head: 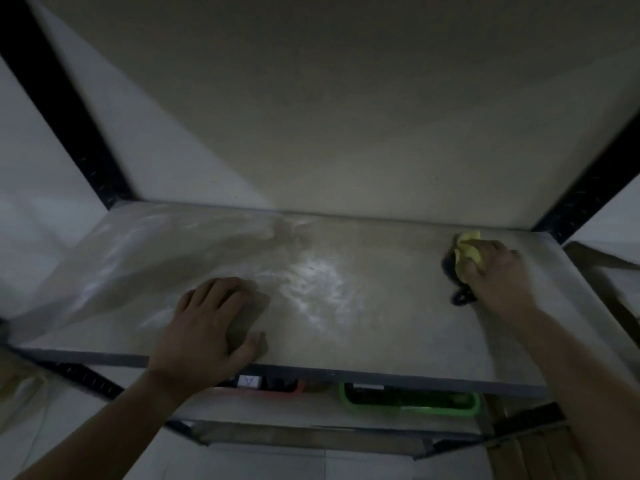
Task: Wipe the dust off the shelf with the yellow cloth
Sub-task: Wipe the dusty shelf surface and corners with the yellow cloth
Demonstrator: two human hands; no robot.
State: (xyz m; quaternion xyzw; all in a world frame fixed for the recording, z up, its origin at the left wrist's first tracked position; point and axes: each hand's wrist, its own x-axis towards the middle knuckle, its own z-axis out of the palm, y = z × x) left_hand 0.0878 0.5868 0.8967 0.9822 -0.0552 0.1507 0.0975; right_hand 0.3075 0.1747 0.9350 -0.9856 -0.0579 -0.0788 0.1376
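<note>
Right hand [498, 271] grips cloth [469, 249] — green bin [415, 408] below.

My left hand [211, 327] and right hand [495, 271] are both bare. Forearms [114, 420] are bare too, wrist to picture edge. Dim, blurry shot, can't tell any finer detail on the fingers.

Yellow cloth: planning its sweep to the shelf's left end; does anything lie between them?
Yes. The left hand rests on the pale grey shelf board left of centre, and a clear plastic sheet covers its left end. The right hand grips the crumpled yellow cloth at the right.
</note>
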